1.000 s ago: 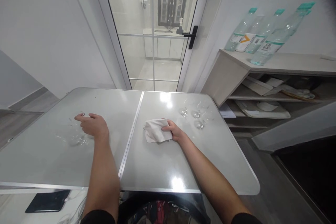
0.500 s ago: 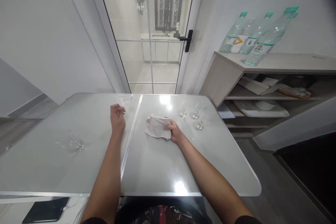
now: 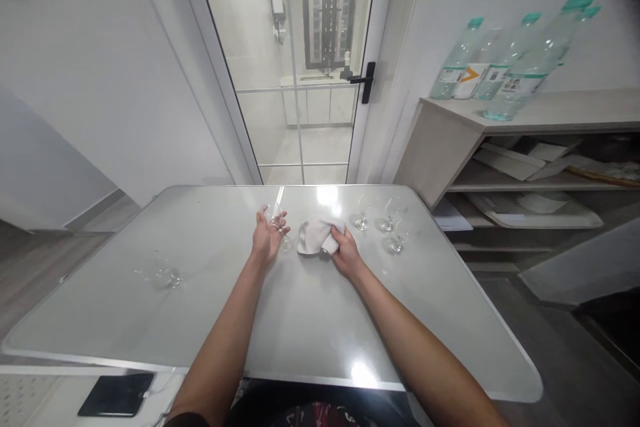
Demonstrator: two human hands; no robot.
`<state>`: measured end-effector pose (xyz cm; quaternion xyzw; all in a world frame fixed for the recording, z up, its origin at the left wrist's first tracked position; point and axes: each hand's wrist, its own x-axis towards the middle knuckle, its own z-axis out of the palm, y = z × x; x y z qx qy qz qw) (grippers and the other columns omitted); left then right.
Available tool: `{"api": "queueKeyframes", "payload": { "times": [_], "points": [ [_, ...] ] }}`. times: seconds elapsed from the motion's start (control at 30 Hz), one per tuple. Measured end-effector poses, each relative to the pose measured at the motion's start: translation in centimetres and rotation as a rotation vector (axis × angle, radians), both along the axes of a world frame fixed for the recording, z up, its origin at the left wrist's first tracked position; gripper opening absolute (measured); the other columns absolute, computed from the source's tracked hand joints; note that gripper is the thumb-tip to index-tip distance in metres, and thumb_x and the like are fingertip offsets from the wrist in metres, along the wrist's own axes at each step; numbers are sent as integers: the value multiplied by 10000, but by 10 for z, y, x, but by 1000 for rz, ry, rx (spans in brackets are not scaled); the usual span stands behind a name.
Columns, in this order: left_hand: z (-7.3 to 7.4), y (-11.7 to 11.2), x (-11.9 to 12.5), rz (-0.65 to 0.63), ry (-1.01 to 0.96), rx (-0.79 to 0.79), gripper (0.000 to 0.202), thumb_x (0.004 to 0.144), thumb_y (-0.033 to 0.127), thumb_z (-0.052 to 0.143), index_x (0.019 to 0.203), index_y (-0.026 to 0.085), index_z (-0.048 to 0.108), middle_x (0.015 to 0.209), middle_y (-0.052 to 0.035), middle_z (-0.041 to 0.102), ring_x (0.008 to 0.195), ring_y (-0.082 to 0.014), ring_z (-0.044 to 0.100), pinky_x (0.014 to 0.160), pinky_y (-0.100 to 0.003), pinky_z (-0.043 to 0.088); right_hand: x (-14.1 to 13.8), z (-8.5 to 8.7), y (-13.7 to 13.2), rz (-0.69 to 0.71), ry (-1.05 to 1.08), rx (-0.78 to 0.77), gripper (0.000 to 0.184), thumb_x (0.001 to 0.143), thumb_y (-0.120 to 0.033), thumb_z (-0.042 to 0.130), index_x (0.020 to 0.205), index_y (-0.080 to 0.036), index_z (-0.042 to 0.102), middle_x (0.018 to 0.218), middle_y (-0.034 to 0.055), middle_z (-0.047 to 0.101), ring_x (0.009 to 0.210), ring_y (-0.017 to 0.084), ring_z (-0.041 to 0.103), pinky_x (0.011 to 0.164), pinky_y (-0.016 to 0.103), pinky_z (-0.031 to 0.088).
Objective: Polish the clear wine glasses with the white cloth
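Observation:
My left hand (image 3: pixel 267 235) is wrapped round a clear stemmed glass (image 3: pixel 276 215), its foot tilted down toward the right. Close beside it, my right hand (image 3: pixel 346 250) grips a white cloth (image 3: pixel 316 235), which hangs bunched just above the tabletop. The cloth and the glass appear slightly apart. To the right of the cloth, three clear stemmed glasses stand upright, the middle one (image 3: pixel 387 221) near the back. Another clear glass (image 3: pixel 170 278) lies on its side at the left of the table.
The pale glossy table (image 3: pixel 300 333) has a metal-edged rim. A dark tablet (image 3: pixel 116 395) with a cable lies below its front left edge. Right of the table stands a shelf unit (image 3: pixel 445 147) topped with several plastic bottles (image 3: pixel 520 90). A glass door (image 3: pixel 295 127) is behind.
My left hand has lifted the stemmed glass from the back of the table and brought it right, near the cloth. The cloth is now more folded in my right hand. The view has shifted left.

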<state>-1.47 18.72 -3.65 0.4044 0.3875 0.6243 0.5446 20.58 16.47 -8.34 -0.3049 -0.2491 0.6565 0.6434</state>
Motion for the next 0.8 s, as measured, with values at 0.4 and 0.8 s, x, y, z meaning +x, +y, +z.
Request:
{"api": "queueKeyframes", "payload": {
  "times": [0.4,0.8],
  "points": [
    [-11,-15,12,-28,1007,527,469,852,330,746,1299,242,636,1131,-110,709,971,-257,661,926,-403,496,2,4,-16,-169,-460,240,280,840,-442,741,986,-280,566,820,-22,561,799,182,548,764,293,496],
    [9,-20,10,-113,1140,694,370,833,385,780,1187,285,740,1098,-115,762,1017,-300,668,1011,-467,409,1,26,-27,70,-431,316,759,714,-259,849,1405,-318,541,1173,15,665,1054,213,607,981,325,466]
  ]
}}
